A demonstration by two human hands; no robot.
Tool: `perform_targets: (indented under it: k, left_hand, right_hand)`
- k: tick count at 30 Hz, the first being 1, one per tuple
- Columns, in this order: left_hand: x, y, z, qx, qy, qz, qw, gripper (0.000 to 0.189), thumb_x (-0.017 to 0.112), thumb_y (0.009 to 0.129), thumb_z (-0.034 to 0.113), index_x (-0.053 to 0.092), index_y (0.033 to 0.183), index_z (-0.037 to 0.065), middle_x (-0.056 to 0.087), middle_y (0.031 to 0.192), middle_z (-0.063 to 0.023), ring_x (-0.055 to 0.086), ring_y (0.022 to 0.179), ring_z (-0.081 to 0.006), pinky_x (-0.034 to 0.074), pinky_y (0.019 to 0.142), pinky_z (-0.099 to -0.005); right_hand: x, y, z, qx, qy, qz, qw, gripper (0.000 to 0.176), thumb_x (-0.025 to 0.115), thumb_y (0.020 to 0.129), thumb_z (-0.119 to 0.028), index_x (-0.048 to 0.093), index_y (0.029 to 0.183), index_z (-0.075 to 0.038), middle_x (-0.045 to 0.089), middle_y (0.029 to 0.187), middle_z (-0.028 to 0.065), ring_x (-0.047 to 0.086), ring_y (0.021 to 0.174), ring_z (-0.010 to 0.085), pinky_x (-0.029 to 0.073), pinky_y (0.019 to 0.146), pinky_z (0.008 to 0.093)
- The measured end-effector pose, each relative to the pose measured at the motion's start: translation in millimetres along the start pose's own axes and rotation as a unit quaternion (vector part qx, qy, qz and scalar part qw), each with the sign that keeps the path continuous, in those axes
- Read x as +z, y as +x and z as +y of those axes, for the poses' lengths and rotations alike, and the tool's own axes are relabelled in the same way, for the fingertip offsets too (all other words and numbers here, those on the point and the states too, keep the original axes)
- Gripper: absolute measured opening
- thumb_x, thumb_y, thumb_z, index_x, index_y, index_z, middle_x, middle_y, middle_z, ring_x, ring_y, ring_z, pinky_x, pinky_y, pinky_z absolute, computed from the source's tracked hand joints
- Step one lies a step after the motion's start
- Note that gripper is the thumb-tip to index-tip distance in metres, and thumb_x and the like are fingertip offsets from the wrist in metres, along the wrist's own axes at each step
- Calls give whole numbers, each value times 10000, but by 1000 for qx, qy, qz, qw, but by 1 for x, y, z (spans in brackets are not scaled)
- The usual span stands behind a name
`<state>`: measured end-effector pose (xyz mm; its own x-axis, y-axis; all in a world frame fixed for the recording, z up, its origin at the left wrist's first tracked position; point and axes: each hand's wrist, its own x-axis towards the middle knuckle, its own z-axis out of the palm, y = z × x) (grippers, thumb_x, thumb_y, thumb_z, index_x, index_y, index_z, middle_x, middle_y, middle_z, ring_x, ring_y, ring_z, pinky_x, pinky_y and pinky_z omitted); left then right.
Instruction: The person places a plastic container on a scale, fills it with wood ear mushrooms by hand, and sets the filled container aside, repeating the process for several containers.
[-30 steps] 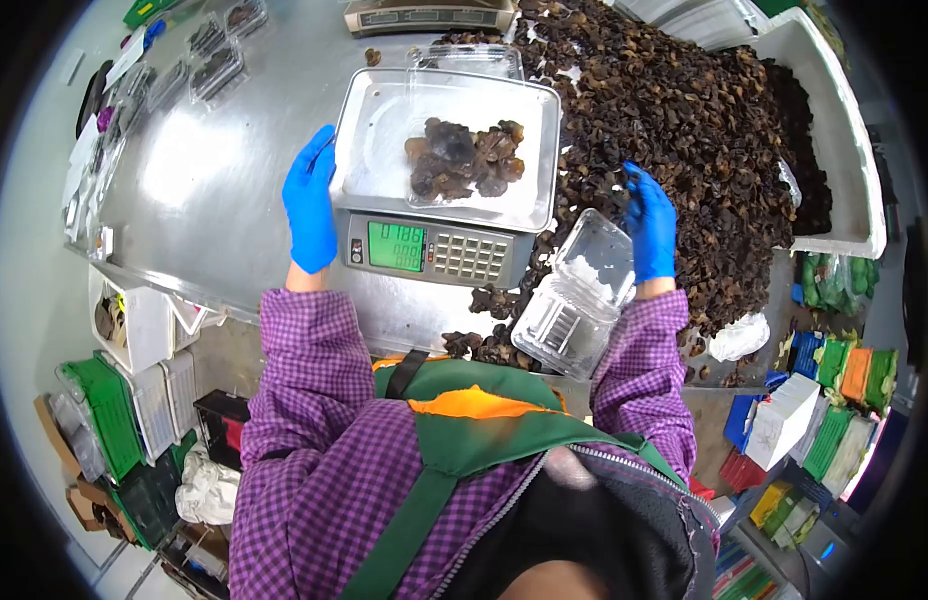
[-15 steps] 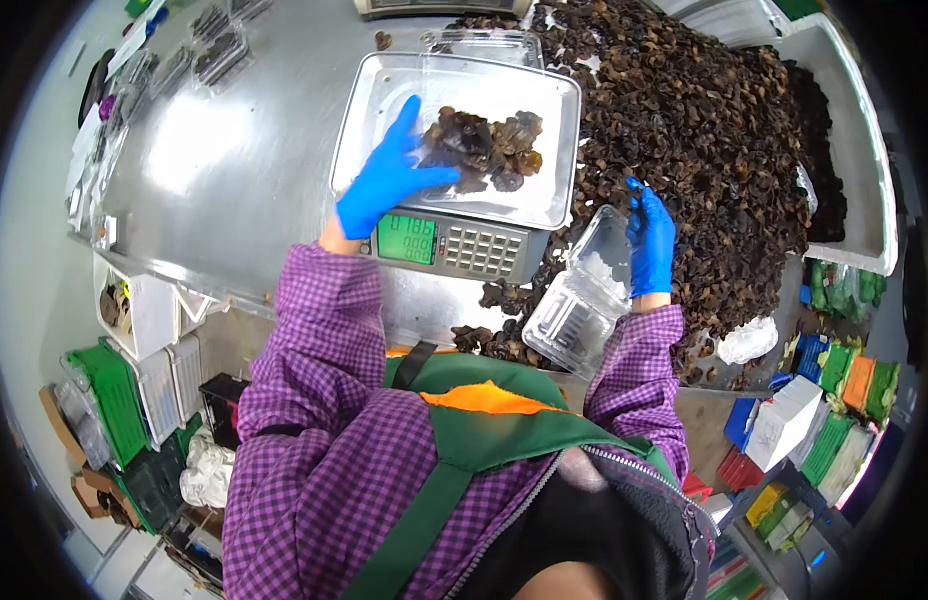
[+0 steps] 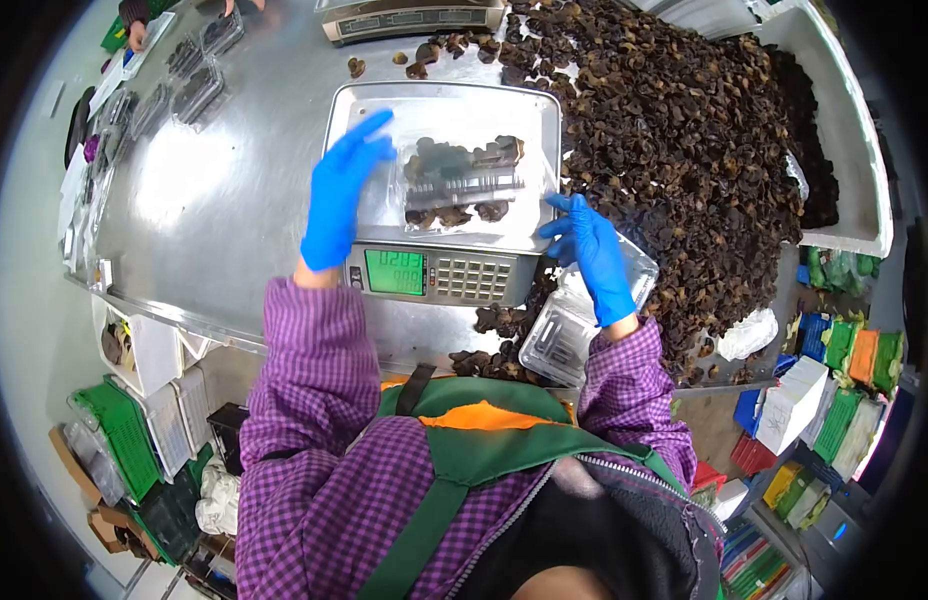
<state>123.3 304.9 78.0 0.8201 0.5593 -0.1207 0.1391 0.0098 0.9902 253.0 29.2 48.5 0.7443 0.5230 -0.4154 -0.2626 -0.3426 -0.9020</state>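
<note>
A digital scale [image 3: 479, 278] with a lit green display carries a shallow metal tray [image 3: 344, 110]. On the tray sits a clear plastic box [image 3: 464, 190] of dark, frilly pieces resembling wood ear mushrooms; its lid looks lowered across them, though motion blurs it. My left hand [image 3: 336, 195], in a blue glove, is raised at the tray's left side, fingers stretched out, beside the box. At the tray's right edge is my right hand [image 3: 592, 250], also blue-gloved, with fingers apart and nothing visible in them. Beneath it lies another open clear box [image 3: 564, 335], partly hidden by the hand.
A large heap of the dark pieces [image 3: 674, 150] covers the table's right side, beside a white foam box [image 3: 869, 180]. A second scale [image 3: 414, 20] stands at the back. Filled clear boxes [image 3: 196, 92] lie at the far left, near another person's hand [image 3: 136, 36].
The box lid has come from the far side over the pieces. My left hand has lifted leftward off them. My right hand has moved left to the tray edge. The display figures differ.
</note>
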Motion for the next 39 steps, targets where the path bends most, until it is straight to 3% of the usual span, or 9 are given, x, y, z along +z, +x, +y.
perform_targets:
  k: [1, 4, 7, 10, 14, 30, 34, 36, 39]
  left_hand:
    - [-1, -12, -11, -19, -5, -3, 1000, 418, 599, 885, 183, 573, 1285, 64, 605, 1065, -33, 527, 1019, -112, 409, 925, -272]
    - [3, -47, -42, 22, 85, 30, 996, 620, 653, 836, 66, 411, 1406, 41, 570, 1221, -77, 548, 1003, -124, 455, 897, -260]
    - [1, -53, -53, -106, -25, -36, 993, 667, 639, 845, 63, 339, 1440, 37, 527, 1298, -97, 560, 1008, -119, 492, 840, -242]
    - [4, -50, -46, -138, -65, -56, 987, 655, 619, 851, 54, 336, 1441, 39, 515, 1312, -100, 568, 1010, -110, 508, 788, -228]
    - [5, -49, -43, -139, -81, -58, 985, 658, 609, 839, 37, 344, 1441, 49, 519, 1301, -95, 567, 995, -104, 507, 763, -225]
    - [5, -50, -45, -143, -118, -54, 981, 680, 647, 812, 66, 366, 1431, 53, 498, 1315, -90, 577, 934, -112, 492, 751, -244]
    - [5, -54, -40, -121, -23, -11, 992, 670, 639, 844, 84, 344, 1445, 60, 440, 1397, -87, 567, 975, -119, 486, 821, -262]
    - [3, -51, -31, -86, 14, 5, 996, 655, 627, 862, 122, 339, 1448, 64, 422, 1417, -91, 548, 1042, -139, 464, 876, -280]
    - [-1, -40, -6, -43, 13, 21, 999, 617, 581, 908, 230, 335, 1452, 72, 397, 1444, -97, 492, 1174, -177, 413, 969, -321]
  right_hand:
    - [5, 0, -1, 47, 23, -32, 998, 497, 473, 975, -434, 578, 1204, -6, 681, 849, 78, 598, 643, 97, 468, 536, 230]
    - [17, 6, 4, 52, 82, -44, 994, 460, 493, 971, -414, 582, 1176, -13, 686, 858, 86, 609, 646, 106, 476, 535, 234]
    - [19, 11, 7, 49, 66, -30, 996, 381, 501, 974, -345, 590, 1149, -18, 700, 889, 99, 620, 648, 107, 482, 535, 235]
    - [18, 14, 6, 62, 63, -29, 996, 312, 497, 972, -288, 612, 1084, -21, 705, 886, 99, 627, 652, 111, 487, 537, 235]
    - [18, 23, 6, 80, 54, -34, 995, 269, 487, 963, -248, 636, 977, -25, 708, 877, 101, 634, 650, 119, 490, 540, 236]
    - [28, 27, -2, 94, 48, -32, 994, 291, 533, 954, -286, 633, 970, -13, 709, 864, 101, 615, 615, 102, 459, 505, 223]
    - [27, 7, -8, 57, 67, 57, 994, 271, 571, 944, -293, 657, 983, -39, 675, 770, 55, 547, 575, 69, 422, 492, 212]
    - [30, 2, 0, -61, 37, 140, 988, 197, 601, 931, -246, 678, 973, -69, 663, 756, 35, 557, 613, 61, 418, 511, 201]
    - [65, 6, -10, -189, -76, 75, 976, 169, 644, 878, -170, 683, 1018, -83, 652, 836, 31, 608, 679, 119, 471, 579, 256]
